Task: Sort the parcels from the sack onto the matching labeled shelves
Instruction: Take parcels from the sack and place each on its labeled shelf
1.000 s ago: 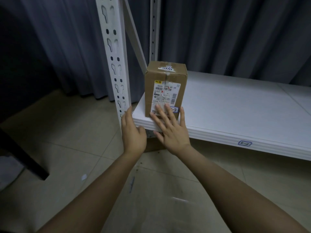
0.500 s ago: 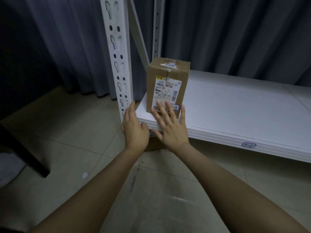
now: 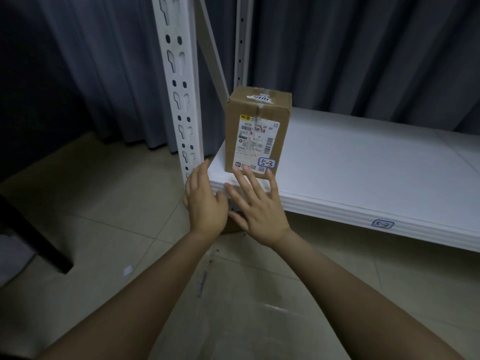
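Note:
A brown cardboard parcel stands upright at the left front corner of the low white shelf. Its front carries a shipping label and a handwritten tag reading 5-3. The shelf's front edge bears a matching 5-3 tag. My left hand hovers at the shelf corner with straight fingers, holding nothing. My right hand is spread open just in front of the parcel, its fingertips a little short of the box's base.
A white perforated rack post rises just left of the parcel, with a diagonal brace and a rear post behind. Grey curtains hang at the back. A dark table leg slants over the tiled floor at the left.
My right hand has drawn back off the parcel's front, uncovering the 5-3 tag. The parcel stays on the shelf. My left hand has hardly shifted.

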